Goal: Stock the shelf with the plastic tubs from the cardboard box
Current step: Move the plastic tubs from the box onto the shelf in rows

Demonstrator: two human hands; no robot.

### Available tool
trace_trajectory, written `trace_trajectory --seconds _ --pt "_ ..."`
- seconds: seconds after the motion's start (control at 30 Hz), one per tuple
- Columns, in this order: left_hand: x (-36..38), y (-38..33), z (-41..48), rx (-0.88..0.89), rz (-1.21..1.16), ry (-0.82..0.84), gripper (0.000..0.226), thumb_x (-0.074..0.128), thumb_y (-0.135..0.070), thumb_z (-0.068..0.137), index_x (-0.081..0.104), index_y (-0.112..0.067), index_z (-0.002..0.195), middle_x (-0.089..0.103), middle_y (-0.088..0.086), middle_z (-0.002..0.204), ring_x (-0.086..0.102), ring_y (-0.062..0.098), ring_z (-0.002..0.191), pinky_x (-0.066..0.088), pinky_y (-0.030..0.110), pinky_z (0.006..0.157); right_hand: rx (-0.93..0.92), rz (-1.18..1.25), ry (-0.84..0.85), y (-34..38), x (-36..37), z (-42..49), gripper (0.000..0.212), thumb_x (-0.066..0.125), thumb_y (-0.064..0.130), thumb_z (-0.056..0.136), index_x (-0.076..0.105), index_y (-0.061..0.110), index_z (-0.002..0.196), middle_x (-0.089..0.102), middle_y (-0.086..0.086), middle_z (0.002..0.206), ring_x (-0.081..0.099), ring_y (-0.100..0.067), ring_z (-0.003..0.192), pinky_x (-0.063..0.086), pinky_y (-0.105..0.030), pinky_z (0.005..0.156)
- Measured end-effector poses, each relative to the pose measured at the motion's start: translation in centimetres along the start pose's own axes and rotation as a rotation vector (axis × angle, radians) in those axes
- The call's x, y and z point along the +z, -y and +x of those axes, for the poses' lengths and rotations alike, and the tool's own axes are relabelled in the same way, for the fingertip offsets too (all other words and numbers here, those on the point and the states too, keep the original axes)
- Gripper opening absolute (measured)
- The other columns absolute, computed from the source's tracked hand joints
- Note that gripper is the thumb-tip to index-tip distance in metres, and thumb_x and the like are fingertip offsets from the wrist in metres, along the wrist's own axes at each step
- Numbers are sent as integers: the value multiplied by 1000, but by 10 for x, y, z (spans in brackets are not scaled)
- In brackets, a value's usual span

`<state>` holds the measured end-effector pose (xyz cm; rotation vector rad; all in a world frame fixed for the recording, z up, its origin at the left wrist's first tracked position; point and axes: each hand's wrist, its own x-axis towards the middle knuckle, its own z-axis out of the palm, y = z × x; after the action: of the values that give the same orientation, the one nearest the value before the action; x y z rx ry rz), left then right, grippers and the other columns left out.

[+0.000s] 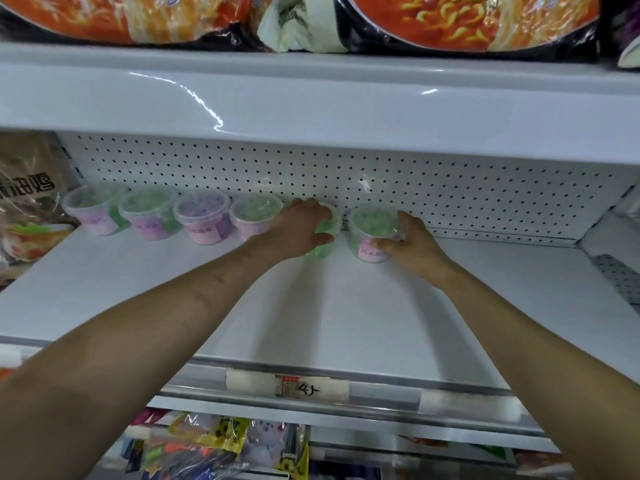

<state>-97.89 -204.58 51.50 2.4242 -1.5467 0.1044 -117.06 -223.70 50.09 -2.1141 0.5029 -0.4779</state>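
Several clear plastic tubs with pink labels stand in a row against the pegboard back of a white shelf (pixel 311 320). My left hand (pixel 298 230) grips a tub of green beads (pixel 323 237), mostly hidden under the palm. My right hand (pixel 412 242) holds the rightmost tub (pixel 370 230) by its side, thumb across the label. Left of my hands stand a green-filled tub (pixel 254 216), a purple-filled tub (pixel 204 220) and two more green ones (pixel 149 216) (pixel 95 211). The cardboard box is out of view.
The white shelf above (pixel 311 109) overhangs and carries large noodle packs (pixel 467 22). A brown bagged product (pixel 29 192) stands at the shelf's left end. A price-tag rail (pixel 304 388) runs along the front edge. Packaged goods (pixel 214 445) fill the shelf below.
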Motion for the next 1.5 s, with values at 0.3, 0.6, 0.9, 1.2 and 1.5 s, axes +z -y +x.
trace_trajectory --seconds 0.3,0.6,0.9,1.2,1.5 --pt "-7 30 -7 74 -264 95 53 71 2 89 65 -19 137 62 -3 143 58 20 129 42 28 109 4 4 -3 -4 1 5 51 84 16 84 64 15 132 71 3 121 65 -2 109 50 -20 81" --pt "-3 6 11 34 25 25 55 73 -54 88 62 -26 134 60 0 134 55 26 120 49 46 99 24 -21 -3 -6 0 6 53 83 19 86 61 17 134 64 6 120 63 -6 108 47 -15 76" --pt "-9 27 7 138 -181 93 45 79 -15 88 66 -18 131 63 -3 134 59 22 120 45 32 100 22 -20 2 -5 0 8 53 84 21 84 62 17 133 68 4 123 65 -7 111 48 -16 78" --pt "-15 36 6 126 -169 50 50 76 -9 83 66 -19 131 65 1 133 59 25 118 48 36 97 2 -17 14 -1 -1 7 42 81 10 87 61 24 122 59 25 105 58 12 94 41 3 67" --pt "-2 25 8 163 -33 -8 43 77 -26 90 67 -18 132 61 4 136 58 34 117 46 45 101 6 -8 18 -1 -2 6 47 84 20 85 63 25 127 65 15 116 62 1 110 47 -13 79"
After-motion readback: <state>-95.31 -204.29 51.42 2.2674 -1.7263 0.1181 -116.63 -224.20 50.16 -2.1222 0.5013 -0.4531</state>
